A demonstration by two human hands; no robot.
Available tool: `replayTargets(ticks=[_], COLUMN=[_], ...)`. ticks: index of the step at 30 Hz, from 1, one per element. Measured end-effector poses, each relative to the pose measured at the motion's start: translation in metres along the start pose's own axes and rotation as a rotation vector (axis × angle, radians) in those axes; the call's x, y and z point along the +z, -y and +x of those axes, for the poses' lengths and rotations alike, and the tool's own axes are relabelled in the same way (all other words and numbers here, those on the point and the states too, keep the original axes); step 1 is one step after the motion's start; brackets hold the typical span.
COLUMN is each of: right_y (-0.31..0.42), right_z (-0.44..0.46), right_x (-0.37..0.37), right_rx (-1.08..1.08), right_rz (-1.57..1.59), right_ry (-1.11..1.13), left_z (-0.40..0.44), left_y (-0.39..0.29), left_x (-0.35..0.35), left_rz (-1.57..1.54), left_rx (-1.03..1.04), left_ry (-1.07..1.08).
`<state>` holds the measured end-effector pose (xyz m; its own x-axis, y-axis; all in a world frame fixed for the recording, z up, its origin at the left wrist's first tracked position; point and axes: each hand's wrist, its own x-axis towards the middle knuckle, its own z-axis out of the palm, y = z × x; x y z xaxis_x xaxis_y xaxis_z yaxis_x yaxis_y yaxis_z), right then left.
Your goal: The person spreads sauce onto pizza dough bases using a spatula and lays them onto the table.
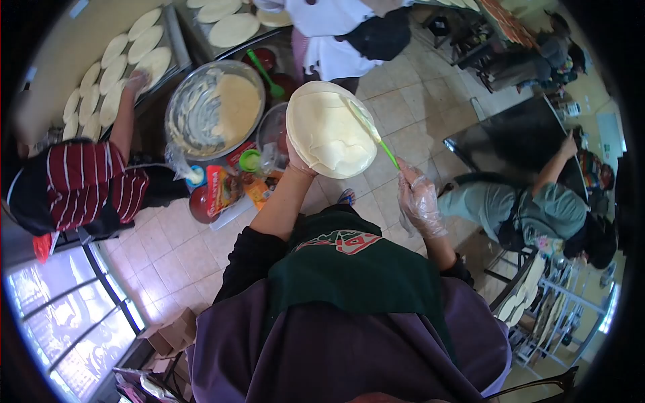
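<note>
My left hand (299,161) holds up a pale dough round (322,127) from its near left edge. Most of the fingers are hidden beneath it. A creamy spread covers part of its top. In a clear plastic glove, my right hand (419,198) is closed around the green handle of a spatula (388,152). The cream-coated blade lies against the right side of the dough round. Left of my left hand stands a big metal bowl (173,107) with a pale, thick mixture (235,111) inside.
Trays of dough rounds (114,74) line the upper left, where a person in a striped top (87,174) reaches in. Another green spatula (267,75) rests behind the bowl. Packets (225,188) lie below it. Other people stand ahead and right, beside a dark table (510,134).
</note>
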<state>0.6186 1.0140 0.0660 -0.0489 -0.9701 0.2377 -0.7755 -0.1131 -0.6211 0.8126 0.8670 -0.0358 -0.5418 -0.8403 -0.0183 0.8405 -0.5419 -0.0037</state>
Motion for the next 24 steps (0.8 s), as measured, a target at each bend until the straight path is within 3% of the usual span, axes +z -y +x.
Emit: replayTargets(ticks=[3,5,9,14,17,19,20,24], right_y=[-0.040,-0.051,-0.070,-0.120,-0.155,-0.178,-0.193,-0.219], right_z=[-0.022,-0.030,-0.035,-0.039,-0.034,-0.030,-0.029,-0.034], right_x=[-0.019,-0.029,-0.076,-0.141,-0.178,-0.197,-0.200,-0.206], right_rx=[0.050,-0.056,-0.003,0.054,0.152,0.365,0.338,0.358], right_rz=[-0.101,0.044,0.049,-0.034,-0.122,-0.212,-0.204,-0.220], right_ry=[0.022,-0.057,-0.008,-0.051,-0.208,-0.314,-0.360,-0.290], left_z=[0.039,0.072,0.130,0.190,0.225,0.243,0.252,0.289], left_y=[0.048,0.083,0.144,0.228,0.269,0.293,0.305,0.344], left_x=[0.011,0.006,0.000,0.012,0.018,0.023,0.028,0.039], left_rz=[-0.015,-0.085,0.039,0.173,0.073,0.126,0.160,0.209], left_rx=[-0.103,-0.170,-0.248,-0.211,-0.200,-0.209,-0.207,-0.189], left_ry=[-0.020,0.075,0.011,0.068,0.208,0.264,0.258,0.213])
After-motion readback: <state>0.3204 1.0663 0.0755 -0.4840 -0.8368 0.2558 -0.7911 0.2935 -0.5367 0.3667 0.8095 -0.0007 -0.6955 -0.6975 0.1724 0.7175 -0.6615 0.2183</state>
